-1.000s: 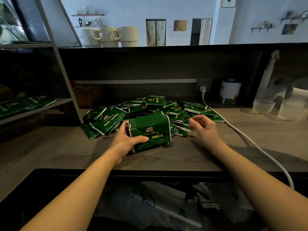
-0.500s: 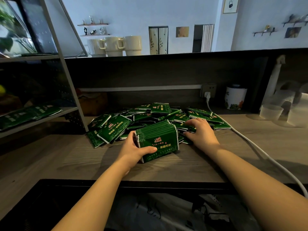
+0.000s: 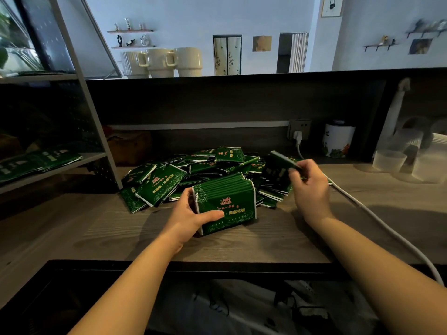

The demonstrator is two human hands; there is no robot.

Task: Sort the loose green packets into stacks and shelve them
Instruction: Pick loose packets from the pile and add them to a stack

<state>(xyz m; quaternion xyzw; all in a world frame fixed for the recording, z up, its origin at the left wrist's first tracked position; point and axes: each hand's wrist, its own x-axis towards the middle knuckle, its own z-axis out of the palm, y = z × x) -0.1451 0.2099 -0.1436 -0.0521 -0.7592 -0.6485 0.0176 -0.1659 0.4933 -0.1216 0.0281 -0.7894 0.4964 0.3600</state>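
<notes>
A pile of loose green packets (image 3: 183,170) lies on the wooden counter (image 3: 266,240). In front of the pile, my left hand (image 3: 191,213) grips a stack of green packets (image 3: 227,201) standing on edge, thumb across its front face. To the right, my right hand (image 3: 309,184) pinches a single green packet (image 3: 284,159), lifted a little above the pile and blurred. More green packets (image 3: 36,162) lie flat on the metal shelf (image 3: 72,163) at the left.
A white cable (image 3: 377,218) runs from the wall socket (image 3: 298,129) across the counter past my right wrist. A white tin (image 3: 338,141) and clear plastic cups (image 3: 389,160) stand at the back right. Mugs (image 3: 162,61) sit on the upper ledge.
My right hand has taken a packet out of the pile and raised it. My left hand keeps the same hold on the stack.
</notes>
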